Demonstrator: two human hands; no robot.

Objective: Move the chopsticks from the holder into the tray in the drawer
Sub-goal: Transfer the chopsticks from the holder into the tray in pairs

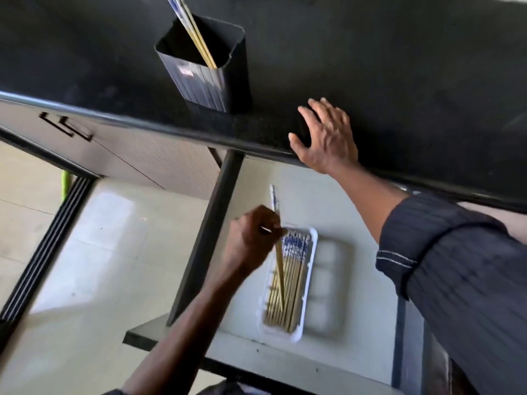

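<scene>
Here, left hand [251, 238] pinches held chopsticks [280, 269] in curled fingers (count unclear), tips slanting down onto pile [295, 283] in tray [313, 243] just beneath, inside drawer [356, 195]. Right hand [328, 138] flat, fingers spread, holding nothing, resting on counter [427, 81] edge above left hand. Holder [211, 84] beyond right thumb, few chopsticks [196, 38] left. Risk: steep release may bounce sticks off pile, over tray rim.

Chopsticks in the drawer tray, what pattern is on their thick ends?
White with a blue pattern on the chopsticks, above tan shafts; the head view shows it.
</scene>
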